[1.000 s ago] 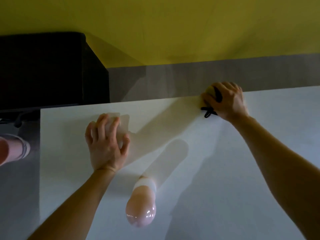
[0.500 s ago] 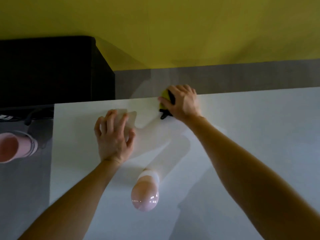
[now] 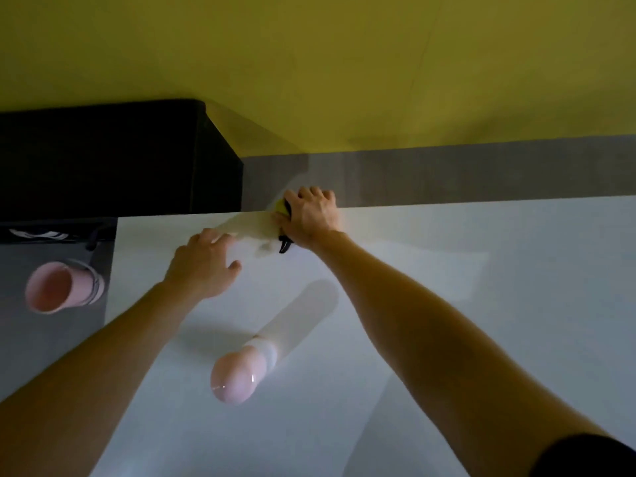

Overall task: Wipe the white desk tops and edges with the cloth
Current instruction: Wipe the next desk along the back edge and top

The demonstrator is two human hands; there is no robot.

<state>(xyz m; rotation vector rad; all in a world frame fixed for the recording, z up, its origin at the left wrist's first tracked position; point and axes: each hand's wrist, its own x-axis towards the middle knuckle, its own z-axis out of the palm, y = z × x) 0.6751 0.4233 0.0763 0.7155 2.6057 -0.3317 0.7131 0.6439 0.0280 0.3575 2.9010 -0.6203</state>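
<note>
Cloth (image 3: 281,205) at the far edge of the white desk (image 3: 464,304), upper centre of the frame, just right of the desk's far left corner. Only a small part shows: a yellow-green bunched patch at the edge line, and a black strip or loop that hangs out below the hand onto the desk top. The rest is covered by the right hand (image 3: 311,216).

The right hand grips the cloth with its fingers curled close together over the far edge, knuckles up, pressing the cloth against the edge. The left hand (image 3: 203,266) lies palm down on the desk top at centre left, just beside the right hand. Its fingers reach straight toward the cloth and are blurred; the thumb stands apart to the right. How widely the fingers are spread cannot be told.

A pink object (image 3: 237,376) with a white band stands on the desk at lower centre. A pink cup (image 3: 56,287) sits off the desk at left, below a black cabinet (image 3: 103,160). A yellow wall (image 3: 327,63) fills the top of the frame.
</note>
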